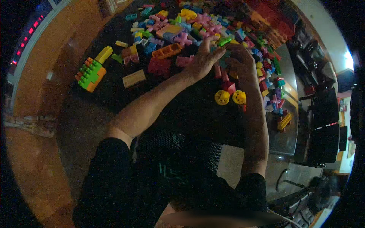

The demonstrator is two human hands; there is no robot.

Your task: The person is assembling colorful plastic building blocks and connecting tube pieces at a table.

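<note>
My left hand [205,62] reaches over the near part of a heap of plastic building blocks, its fingers apart. To its right my right hand [242,62] bends inward with curled fingers; what they hold, if anything, is hidden in the dim light. A bright green block [224,41] shows just beyond and between the fingertips. Below the hands lie pink sticks [218,71], a red block [229,87] and two yellow openwork balls [222,97]. An orange block strip [166,51] and a dark red block [159,66] are left of my left hand.
The dark table [102,114] carries many coloured blocks. At the left sits a green-and-orange block assembly [90,75] beside a yellow block [104,55]. A tan block [134,78] lies nearer the middle. A yellow piece [284,121] is near the right edge. Dark chairs [323,125] stand beyond it.
</note>
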